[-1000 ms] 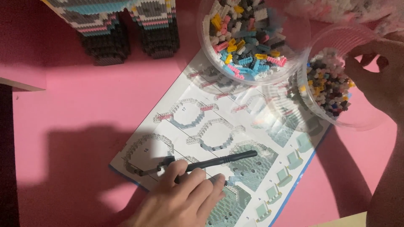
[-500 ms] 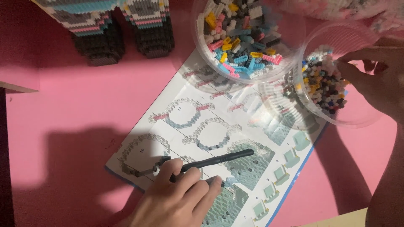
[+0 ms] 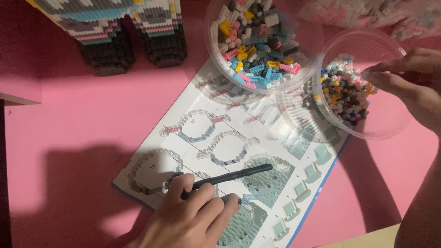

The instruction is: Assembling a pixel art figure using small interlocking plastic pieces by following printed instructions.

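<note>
The left hand lies on the instruction sheet, its fingers closed around a thin black tool whose tip points off to the right. The right hand grips the rim of a clear tub — tilted, small mixed-colour bricks piled low inside. Just beside it stands a second clear tub of bricks. At the pink desk's far edge stand a brick figure's dark legs.

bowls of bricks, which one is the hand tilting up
The smaller clear bowl on the right: the right hand grips its rim, tipping it, while the bigger bowl sits untouched.
</note>
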